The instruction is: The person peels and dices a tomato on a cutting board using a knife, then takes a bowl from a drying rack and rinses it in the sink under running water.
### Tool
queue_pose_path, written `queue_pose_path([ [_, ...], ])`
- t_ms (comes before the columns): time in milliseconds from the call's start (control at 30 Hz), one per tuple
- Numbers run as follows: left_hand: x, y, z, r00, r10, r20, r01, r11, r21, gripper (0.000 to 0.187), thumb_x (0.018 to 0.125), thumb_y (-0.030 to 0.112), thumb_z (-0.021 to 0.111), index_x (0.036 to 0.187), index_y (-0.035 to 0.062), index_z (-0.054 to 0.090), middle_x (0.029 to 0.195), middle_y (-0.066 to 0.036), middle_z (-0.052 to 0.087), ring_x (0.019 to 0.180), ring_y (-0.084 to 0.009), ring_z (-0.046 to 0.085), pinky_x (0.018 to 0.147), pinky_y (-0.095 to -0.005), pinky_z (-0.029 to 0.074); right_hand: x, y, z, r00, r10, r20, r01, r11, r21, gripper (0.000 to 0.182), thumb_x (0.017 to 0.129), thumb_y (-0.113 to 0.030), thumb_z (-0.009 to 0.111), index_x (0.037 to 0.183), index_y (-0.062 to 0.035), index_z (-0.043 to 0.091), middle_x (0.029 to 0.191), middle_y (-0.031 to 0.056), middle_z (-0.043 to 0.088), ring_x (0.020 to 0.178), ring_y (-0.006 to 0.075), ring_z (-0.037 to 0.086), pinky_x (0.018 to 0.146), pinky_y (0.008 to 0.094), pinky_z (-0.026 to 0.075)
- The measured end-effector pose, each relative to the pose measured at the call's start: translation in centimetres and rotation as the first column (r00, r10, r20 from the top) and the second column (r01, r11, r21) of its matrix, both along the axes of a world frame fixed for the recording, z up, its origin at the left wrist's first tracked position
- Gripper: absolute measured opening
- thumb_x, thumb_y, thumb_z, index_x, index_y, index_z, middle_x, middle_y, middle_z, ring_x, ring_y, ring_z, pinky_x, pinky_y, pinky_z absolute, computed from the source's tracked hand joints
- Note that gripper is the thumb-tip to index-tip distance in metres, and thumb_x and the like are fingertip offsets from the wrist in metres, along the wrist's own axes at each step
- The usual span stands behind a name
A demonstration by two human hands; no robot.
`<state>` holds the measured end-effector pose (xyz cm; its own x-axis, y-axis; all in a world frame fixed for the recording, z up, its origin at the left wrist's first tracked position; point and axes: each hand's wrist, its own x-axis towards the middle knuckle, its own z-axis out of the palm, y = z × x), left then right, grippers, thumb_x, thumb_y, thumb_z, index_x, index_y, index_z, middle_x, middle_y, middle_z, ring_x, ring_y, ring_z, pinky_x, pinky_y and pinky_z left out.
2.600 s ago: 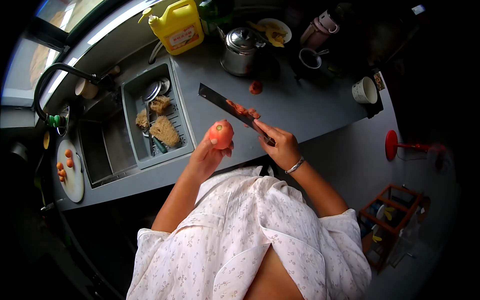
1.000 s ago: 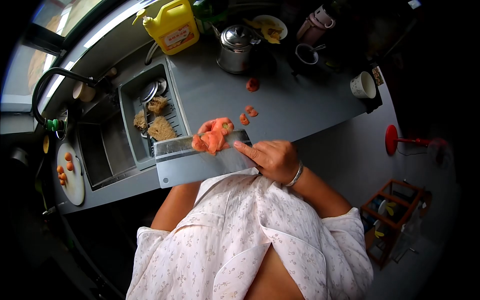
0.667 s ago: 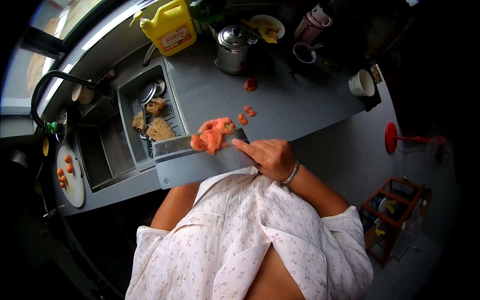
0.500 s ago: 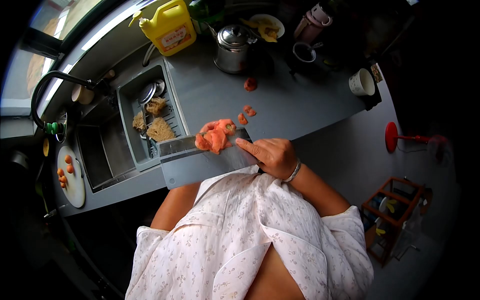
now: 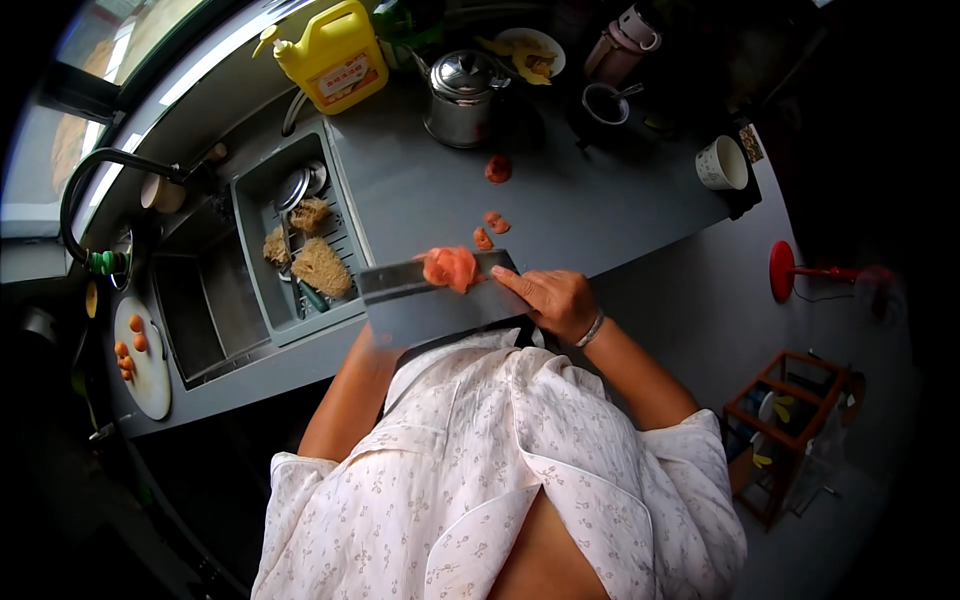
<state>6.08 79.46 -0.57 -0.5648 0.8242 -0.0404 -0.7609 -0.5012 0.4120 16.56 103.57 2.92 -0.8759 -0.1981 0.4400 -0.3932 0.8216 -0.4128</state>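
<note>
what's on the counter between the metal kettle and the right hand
Head view: reddish pieces lie on the counter between the metal kettle and the right hand.

We list one cleaver (image 5: 430, 312): broad, grey, rectangular blade, flat face upward, far end blurred, held in the right hand (image 5: 555, 302). Tomato flesh (image 5: 450, 268): red, moist, folded, at the blade's upper edge; one piece or several, we cannot tell. Two small red scraps (image 5: 497, 222), near each other on the counter (image 5: 590, 200). One rounder, darker red piece (image 5: 498, 169), beyond them.

Window (image 5: 50, 145) light, dark fisheye edges
</note>
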Motion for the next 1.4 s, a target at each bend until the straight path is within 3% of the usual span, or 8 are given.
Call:
queue_pose_path([
  [100,0.3,-1.1,3.2,0.996,-0.044,-0.083,-0.005,0.859,-0.512,0.062,0.076,0.008,0.081,0.129,0.0017,0.051,0.112,-0.012,0.063,0.1,-0.0209,0.063,0.082,-0.0363,0.052,0.6,2.0,-1.5,0.967,-0.124,0.224,0.142,0.988,-0.067,0.05,0.076,-0.006,0.071,0.125,-0.0169,0.066,0.071,0.0033,0.063,0.059,0.0215,0.062,0.054,0.0326,0.051],
  [333,0.4,0.4,4.5,0.996,0.032,-0.08,-0.068,0.86,-0.506,0.073,0.071,0.012,0.084,0.133,0.0061,0.046,0.121,-0.011,0.059,0.104,-0.027,0.064,0.091,-0.0363,0.052,0.6,2.2,-2.1,0.85,-0.199,0.488,0.333,0.921,-0.203,0.044,0.083,-0.011,0.071,0.126,-0.0133,0.064,0.093,0.0139,0.071,0.073,0.0266,0.069,0.066,0.0338,0.054],
  [500,0.1,1.4,4.8,0.979,0.134,0.151,-0.072,0.93,-0.36,0.078,0.074,0.017,0.084,0.138,0.0071,0.042,0.126,-0.013,0.057,0.114,-0.0298,0.061,0.097,-0.0387,0.051,-0.4,1.1,-0.7,0.801,-0.127,0.585,0.445,0.78,-0.441,0.046,0.085,-0.008,0.071,0.129,-0.0036,0.062,0.074,0.0066,0.067,0.064,0.0092,0.061,0.063,0.0252,0.05],
  [733,0.4,1.7,3.6,0.987,0.159,-0.032,-0.158,0.895,-0.417,0.071,0.076,0.016,0.083,0.136,0.0075,0.045,0.128,-0.012,0.057,0.119,-0.0248,0.057,0.101,-0.0373,0.048,-1.2,-1.0,3.8,0.934,-0.122,0.337,0.287,0.818,-0.498,0.044,0.085,-0.003,0.07,0.128,-0.0033,0.063,0.077,0.0063,0.068,0.065,0.0066,0.06,0.062,0.0231,0.049],
  [767,0.5,1.9,3.8,0.98,0.18,-0.084,-0.199,0.868,-0.455,0.071,0.075,0.014,0.083,0.135,0.0073,0.046,0.126,-0.011,0.058,0.118,-0.0232,0.058,0.101,-0.0368,0.047,-1.7,-1.5,3.1,0.977,-0.137,0.165,0.203,0.839,-0.504,0.049,0.079,-0.004,0.071,0.127,-0.0106,0.064,0.08,0.0115,0.068,0.064,0.0239,0.066,0.061,0.0323,0.053],
  [833,0.5,2.0,3.6,0.956,0.13,-0.262,-0.252,0.824,-0.508,0.065,0.081,0.026,0.079,0.134,0.0065,0.048,0.121,-0.008,0.061,0.113,-0.0202,0.06,0.101,-0.0342,0.046,-1.6,-1.9,5.0,0.982,-0.102,0.16,0.159,0.902,-0.402,0.052,0.078,-0.004,0.073,0.128,-0.0117,0.064,0.078,0.0101,0.067,0.063,0.0238,0.066,0.06,0.0329,0.053],
  [1033,-0.4,0.9,-0.8,0.984,0.168,-0.056,-0.175,0.971,-0.16,0.078,0.083,0.054,0.066,0.138,0.0027,0.044,0.126,-0.019,0.059,0.116,-0.0329,0.06,0.096,-0.0443,0.054,-1.4,-3.4,6.9,0.998,0.057,-0.011,-0.058,0.994,-0.091,0.05,0.078,-0.011,0.071,0.127,-0.016,0.065,0.068,0.0028,0.06,0.055,0.0167,0.061,0.052,0.0293,0.051],
  [1400,1.7,-4.0,-3.2,0.946,0.292,0.141,-0.284,0.956,-0.076,0.073,0.088,0.047,0.062,0.139,0.0012,0.039,0.132,-0.024,0.051,0.119,-0.0379,0.057,0.095,-0.0479,0.055,-1.1,-4.5,7.8,0.996,0.081,-0.034,-0.083,0.995,-0.059,0.05,0.072,-0.005,0.073,0.122,-0.0114,0.069,0.068,0.0043,0.063,0.056,0.0169,0.063,0.05,0.0284,0.052],
])
